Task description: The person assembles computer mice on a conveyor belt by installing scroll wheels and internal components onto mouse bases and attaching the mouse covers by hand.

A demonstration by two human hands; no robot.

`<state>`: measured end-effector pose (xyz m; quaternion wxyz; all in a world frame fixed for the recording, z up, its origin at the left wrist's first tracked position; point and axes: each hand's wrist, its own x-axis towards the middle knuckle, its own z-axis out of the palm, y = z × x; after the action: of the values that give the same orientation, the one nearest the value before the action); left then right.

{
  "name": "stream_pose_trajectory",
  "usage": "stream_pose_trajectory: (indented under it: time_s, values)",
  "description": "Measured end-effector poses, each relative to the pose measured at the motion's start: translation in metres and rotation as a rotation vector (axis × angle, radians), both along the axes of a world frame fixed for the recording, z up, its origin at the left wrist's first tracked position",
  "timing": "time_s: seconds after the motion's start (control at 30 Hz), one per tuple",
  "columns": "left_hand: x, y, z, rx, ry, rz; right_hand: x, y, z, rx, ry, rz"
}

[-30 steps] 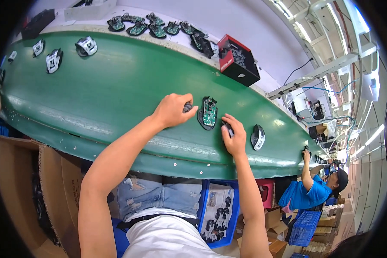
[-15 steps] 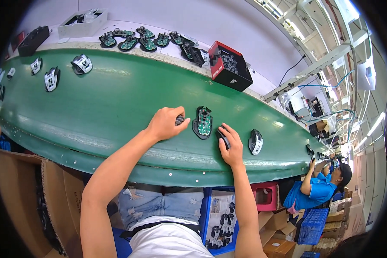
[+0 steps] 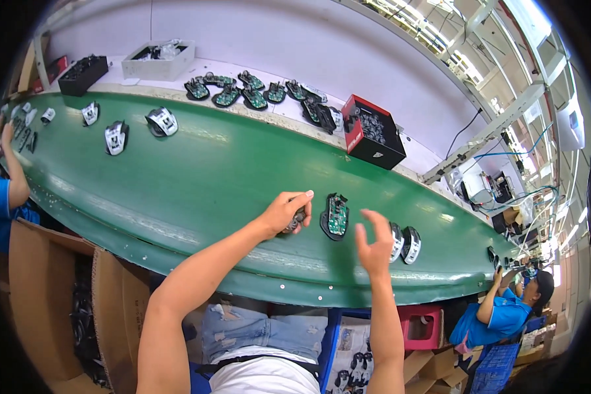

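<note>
My left hand (image 3: 290,213) is curled around several small dark grey wheel parts (image 3: 296,222), which show between the thumb and fingers above the green conveyor belt. Right of it lies a black mouse base with a green circuit board (image 3: 337,218), touched by neither hand. My right hand (image 3: 374,244) hovers between that base and two black-and-white mouse shells, its thumb and fingers apart and nothing in them. The nearer shell (image 3: 396,243) is partly covered by this hand; the other shell (image 3: 411,245) stands close beside it.
More mouse shells (image 3: 161,122) sit on the belt's left. Along the back ledge are mouse bases with boards (image 3: 254,98), a black-and-red box (image 3: 376,157) of small grey parts and a white bin (image 3: 157,67). Co-workers in blue sit at both sides; a blue crate (image 3: 333,341) is below.
My right hand has let go of a mouse shell, which now rests beside the other one. My left hand stays closed on the wheel parts. The whole view has shifted.
</note>
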<state>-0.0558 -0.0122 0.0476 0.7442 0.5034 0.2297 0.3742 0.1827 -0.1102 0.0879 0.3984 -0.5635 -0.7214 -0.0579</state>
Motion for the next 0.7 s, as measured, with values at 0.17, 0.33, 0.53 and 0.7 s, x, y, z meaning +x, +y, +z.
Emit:
stream_pose_trajectory:
  time_s: [0.17, 0.33, 0.53, 0.7]
  values:
    - [-0.005, -0.002, 0.005, -0.105, -0.020, -0.197, -0.089, 0.024, 0.015, -0.135, 0.219, 0.315]
    - [-0.012, 0.000, 0.007, -0.201, -0.047, -0.285, -0.087, 0.044, 0.005, -0.165, 0.282, 0.353]
    - [-0.009, -0.002, 0.006, -0.133, -0.026, -0.381, -0.046, 0.046, 0.000, -0.310, 0.883, 0.351]
    - [-0.008, 0.005, 0.007, -0.123, -0.033, -0.304, 0.026, 0.071, -0.021, -0.250, 0.706, 0.138]
